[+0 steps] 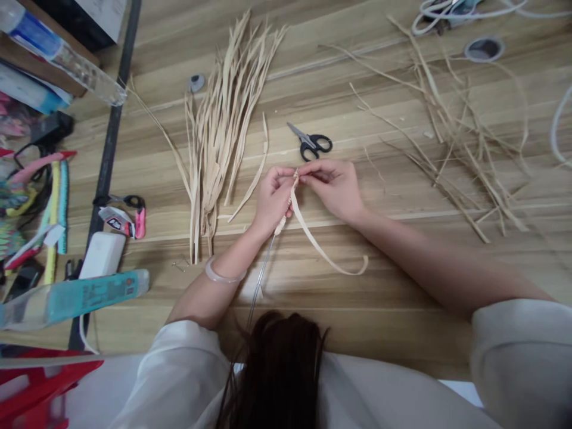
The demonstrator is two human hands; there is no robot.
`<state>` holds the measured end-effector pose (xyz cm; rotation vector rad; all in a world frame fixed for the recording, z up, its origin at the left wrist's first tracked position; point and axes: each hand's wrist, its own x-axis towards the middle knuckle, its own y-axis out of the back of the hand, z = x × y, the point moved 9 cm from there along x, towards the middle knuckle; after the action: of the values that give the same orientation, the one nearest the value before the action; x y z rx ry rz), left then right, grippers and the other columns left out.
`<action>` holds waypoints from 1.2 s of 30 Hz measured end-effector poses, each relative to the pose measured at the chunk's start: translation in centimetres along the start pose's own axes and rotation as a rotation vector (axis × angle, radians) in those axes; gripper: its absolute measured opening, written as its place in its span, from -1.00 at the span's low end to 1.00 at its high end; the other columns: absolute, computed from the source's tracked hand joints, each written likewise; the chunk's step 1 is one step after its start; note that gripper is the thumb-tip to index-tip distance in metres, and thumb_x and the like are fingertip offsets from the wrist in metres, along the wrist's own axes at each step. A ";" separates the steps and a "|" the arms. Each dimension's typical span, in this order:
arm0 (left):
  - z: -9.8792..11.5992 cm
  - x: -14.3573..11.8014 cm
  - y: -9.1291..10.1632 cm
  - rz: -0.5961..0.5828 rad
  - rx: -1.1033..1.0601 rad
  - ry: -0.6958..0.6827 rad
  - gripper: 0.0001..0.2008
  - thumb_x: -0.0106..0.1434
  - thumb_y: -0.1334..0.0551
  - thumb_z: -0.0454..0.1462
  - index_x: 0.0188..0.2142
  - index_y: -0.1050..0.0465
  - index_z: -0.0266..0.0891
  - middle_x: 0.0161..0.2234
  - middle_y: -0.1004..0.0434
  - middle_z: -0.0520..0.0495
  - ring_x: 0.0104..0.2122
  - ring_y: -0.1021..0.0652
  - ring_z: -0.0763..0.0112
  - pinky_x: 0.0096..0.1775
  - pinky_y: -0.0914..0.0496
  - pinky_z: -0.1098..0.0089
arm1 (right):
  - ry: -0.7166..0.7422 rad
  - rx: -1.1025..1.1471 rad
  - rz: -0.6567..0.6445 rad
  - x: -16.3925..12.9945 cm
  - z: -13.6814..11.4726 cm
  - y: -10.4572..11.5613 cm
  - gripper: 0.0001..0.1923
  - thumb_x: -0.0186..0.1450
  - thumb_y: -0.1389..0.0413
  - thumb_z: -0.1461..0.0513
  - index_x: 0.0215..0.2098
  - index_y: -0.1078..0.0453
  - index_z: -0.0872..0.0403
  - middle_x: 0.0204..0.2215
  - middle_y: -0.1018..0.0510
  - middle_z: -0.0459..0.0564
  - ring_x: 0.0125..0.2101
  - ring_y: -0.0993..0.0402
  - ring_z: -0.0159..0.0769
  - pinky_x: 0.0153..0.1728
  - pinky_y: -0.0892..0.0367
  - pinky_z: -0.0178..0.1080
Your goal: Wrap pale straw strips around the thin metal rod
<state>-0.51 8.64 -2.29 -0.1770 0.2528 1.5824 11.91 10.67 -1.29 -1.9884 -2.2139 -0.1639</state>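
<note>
My left hand [273, 199] is closed round a narrow braided piece of pale straw [280, 225] with thin wires [260, 275] running down from its lower end. At the top of the braid my right hand [337, 189] pinches with thumb and forefinger, close to the left fingertips. From between the hands a loose flat straw strip [311, 236] curves down and right over the table. Just beyond the hands lie black-handled scissors [311, 142], slightly apart. What exactly the right fingertips grip is too small to make out fully.
A bundle of straw strips [223, 119] lies left of the hands. Thin straw scraps [451, 143] are scattered at the right, near a round table hole [484, 49] and white cables [440, 13]. Bottles [93, 295], a white power bank [103, 255] and small tools crowd the left side.
</note>
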 end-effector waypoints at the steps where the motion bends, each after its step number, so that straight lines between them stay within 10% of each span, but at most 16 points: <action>1: -0.1 0.0 0.0 -0.001 -0.003 0.004 -0.83 0.21 -0.23 -0.19 -0.28 -0.30 -0.21 -0.74 -0.25 0.23 -0.83 -0.25 0.65 -0.76 -0.06 0.61 | -0.001 0.000 0.001 0.0 0.0 0.0 -0.95 0.14 -0.21 0.30 -0.40 -0.52 0.09 -0.41 -0.60 -0.08 -0.33 -0.55 -0.33 -0.15 -0.47 -0.19; 36: 0.6 -0.3 -0.1 -0.005 0.108 -0.087 -0.84 0.20 -0.23 -0.20 -0.29 -0.30 -0.21 -0.74 -0.24 0.23 -0.81 -0.25 0.66 -0.74 -0.05 0.60 | 0.004 -0.026 0.015 0.0 -0.2 0.2 -0.96 0.15 -0.18 0.29 -0.42 -0.49 0.08 -0.42 -0.59 -0.07 -0.37 -0.52 -0.35 -0.24 -0.45 -0.23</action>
<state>-0.34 8.49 -1.63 -0.0248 0.2690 1.5629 12.13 10.69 -1.08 -2.0157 -2.2046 -0.1951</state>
